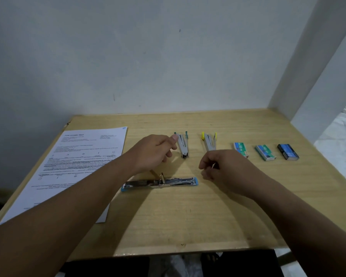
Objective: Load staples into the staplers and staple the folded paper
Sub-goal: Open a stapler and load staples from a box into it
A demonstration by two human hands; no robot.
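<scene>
A light wooden desk stands pushed against a pale, scuffed wall. At the right, a white pillar rises from the desk's far corner, and pale marbled floor shows beyond it.

Two bare forearms reach into view from the bottom corners, with no sleeves, cuffs or any clothing visible along their whole length up to the frame edge. The left hand and the right hand are also bare: no gloves, no rings, no watch, no bracelet or band at either wrist. A short, pale, unpainted thumbnail shows on the left hand. The right hand's nails cannot be made out from this angle
</scene>
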